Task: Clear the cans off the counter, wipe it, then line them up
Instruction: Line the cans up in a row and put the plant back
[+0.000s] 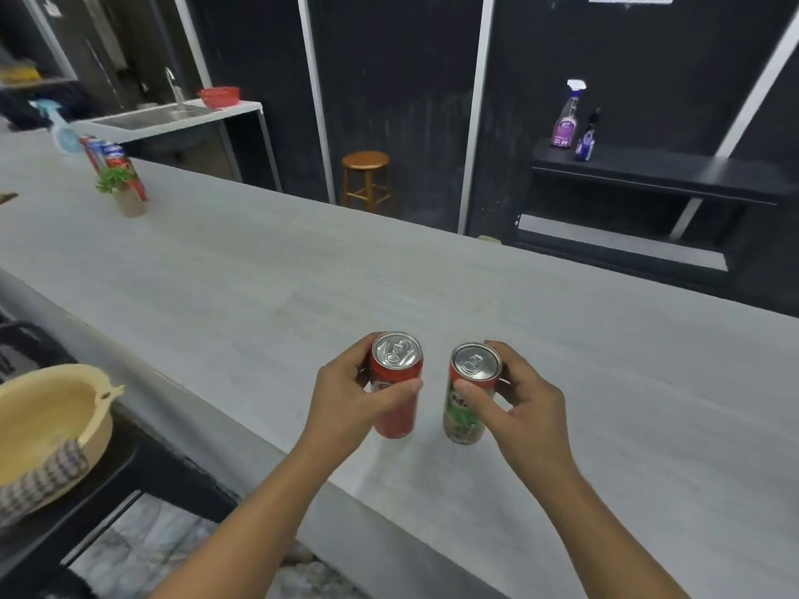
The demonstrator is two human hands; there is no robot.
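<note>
Head view: both hands are over the near part of the grey counter [302, 261], each wrapped around one can.

Left hand [346, 404] grips the red can [395, 382], thumb across the front of the body, fingers curled round the far left side. Can is upright, silver top and tab facing the camera.

Right hand [525, 404] grips the green-and-red can [469, 395], thumb on the near face just under the rim, fingers round the right and back. It is also upright, leaning slightly left at the base.

The two cans sit side by side, close but not touching, a clear gap of counter between them. Both bases are near the counter's front edge; I cannot tell whether they rest on the surface or are just lifted off it, since the angle hides the contact line.

Far left end of the counter: a row of more cans [113, 164], blurred, with a small potted plant [121, 190] in front of them and a pale blue spray bottle [58, 127] behind. All are well apart from the hands.

Lower left, below counter level: a beige basin [47, 425] with a checked cloth [41, 477] draped over its near rim.

Background: wooden stool [366, 179], sink unit [173, 116] with a red bowl [219, 97], and a dark shelf [657, 170] holding two spray bottles [570, 118].
</note>
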